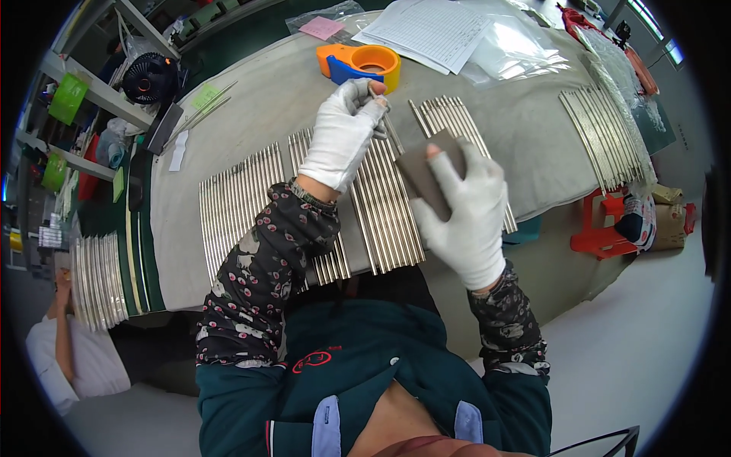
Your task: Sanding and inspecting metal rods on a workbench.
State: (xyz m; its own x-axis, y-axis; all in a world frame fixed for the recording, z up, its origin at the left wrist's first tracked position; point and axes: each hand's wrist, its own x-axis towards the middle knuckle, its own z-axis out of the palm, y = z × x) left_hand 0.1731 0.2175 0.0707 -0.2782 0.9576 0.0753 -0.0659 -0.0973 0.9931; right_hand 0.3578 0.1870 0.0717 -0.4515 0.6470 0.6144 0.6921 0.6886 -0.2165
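Note:
My left hand (339, 141), in a white glove with bare fingertips, is raised over the rows of rods. Its thumb and fingers pinch the far end of a thin metal rod (393, 134), which slants down to the right. A flat grey-brown block (423, 180), like a sanding sponge, is gripped by my right hand (468, 209), also gloved. Below the hands lies a row of shiny metal rods (384, 206). Another bundle of rods (457, 118) lies partly hidden behind the right hand and block. The left forearm covers part of the rods (236, 194) further left.
An orange and blue tape dispenser (343, 62) stands beyond my left hand. Behind it lie printed sheets (426, 30) and clear plastic bags (525, 49). More rods (601, 137) lie at the table's right end. A red stool (598, 228) stands there; a co-worker's arm (65, 335) shows far left.

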